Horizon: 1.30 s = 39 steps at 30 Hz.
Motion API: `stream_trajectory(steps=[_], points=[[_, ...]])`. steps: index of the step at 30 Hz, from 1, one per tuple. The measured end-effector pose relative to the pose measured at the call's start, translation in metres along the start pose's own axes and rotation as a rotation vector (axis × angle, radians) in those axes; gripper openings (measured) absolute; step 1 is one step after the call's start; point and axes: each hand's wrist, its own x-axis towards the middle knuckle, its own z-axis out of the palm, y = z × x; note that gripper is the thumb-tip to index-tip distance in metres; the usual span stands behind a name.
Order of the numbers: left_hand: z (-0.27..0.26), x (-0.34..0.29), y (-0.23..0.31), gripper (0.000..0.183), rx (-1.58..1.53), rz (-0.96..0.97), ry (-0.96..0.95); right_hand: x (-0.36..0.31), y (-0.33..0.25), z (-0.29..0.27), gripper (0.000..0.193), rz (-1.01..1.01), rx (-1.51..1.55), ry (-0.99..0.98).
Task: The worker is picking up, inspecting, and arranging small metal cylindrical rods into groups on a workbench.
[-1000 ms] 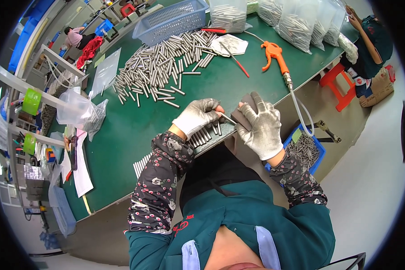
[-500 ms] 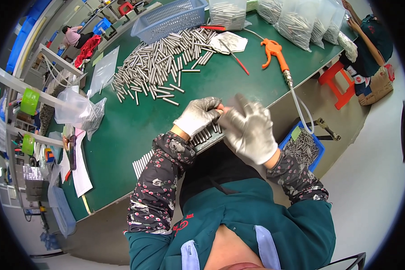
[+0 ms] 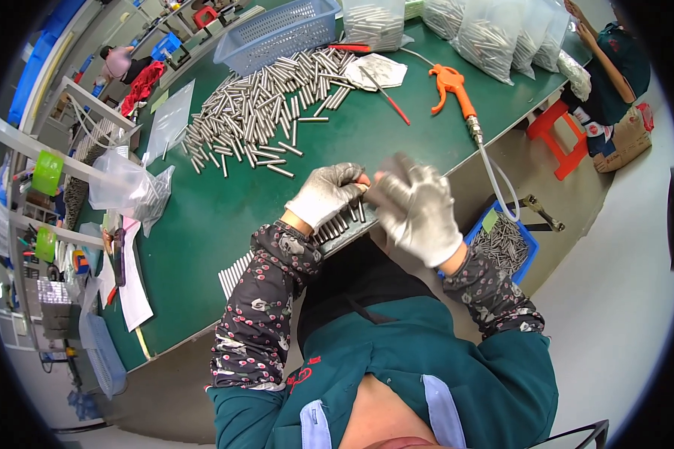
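My left hand point(image 3: 326, 196), in a white glove with bare fingertips, is pinched closed over a row of short metal pins point(image 3: 340, 227) at the table's near edge. One pin runs down from just under its fingertips. Close on the right is my right hand point(image 3: 419, 213), gloved too; its fingers are smeared by motion, so whether they hold anything is hidden. More pins lie side by side in a neat row point(image 3: 236, 274) left of my left forearm. Beyond my hands a big loose heap of metal pins point(image 3: 254, 112) covers the green table point(image 3: 202, 217).
A blue plastic basket point(image 3: 277, 37) and clear bags of pins point(image 3: 487, 37) line the far side. An orange air gun point(image 3: 449, 86) with a hose lies right. Below the table edge stands a blue bin of pins point(image 3: 532, 258). Another person point(image 3: 621, 63) is at far right.
My right hand's fingers are blurred in both frames, and the hand stays beside the left one. My left hand keeps its pinch over the row. The whole view has shifted slightly.
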Motion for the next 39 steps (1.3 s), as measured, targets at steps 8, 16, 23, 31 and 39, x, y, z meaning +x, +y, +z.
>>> stream_trajectory(steps=[8,16,23,31,39], points=[[0.002,-0.002,0.005,0.018,-0.144,-0.066,-0.017,-0.007,0.009,-0.002,0.046,0.152,-0.049,-0.033],[-0.002,-0.001,0.0,0.023,-0.213,-0.024,-0.012,-0.007,0.008,0.0,0.049,0.144,-0.082,-0.091],[-0.003,-0.002,0.009,0.022,-0.18,-0.105,-0.027,-0.006,0.01,-0.001,0.048,0.139,-0.072,-0.087],[-0.001,-0.002,0.01,0.021,-0.203,-0.095,-0.02,-0.005,0.011,-0.003,0.048,0.141,-0.072,-0.045],[0.0,0.0,0.014,0.023,-0.156,-0.153,-0.022,0.018,0.012,-0.002,0.036,0.201,-0.103,0.026]])
